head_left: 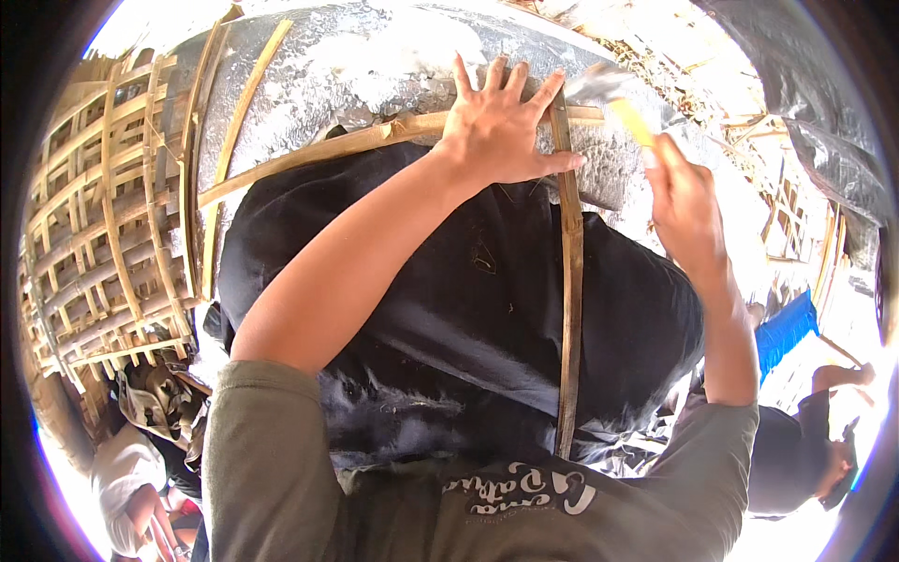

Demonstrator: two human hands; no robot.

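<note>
My left hand (494, 126) lies with fingers spread over the spot where a crosswise bamboo strip (328, 152) meets an upright wooden strip (569, 300). Its thumb rests across the upright strip, and its palm hides part of the joint. My right hand (688, 211) is closed round the yellowish handle of a hammer (631, 122), just right of that joint. The hammer's head is smeared by motion, close to the top of the upright strip. Black cloth-like sheeting (440, 262) spreads behind both strips, below my hands. Whether a nail is there, I cannot make out.
A woven bamboo lattice (103, 215) stands at the left, with loose bamboo strips (245, 103) beside it. Grey plastic sheeting (815, 103) hangs at the upper right. One person (131, 487) is at the lower left, another (796, 454) at the lower right near blue cloth (785, 332).
</note>
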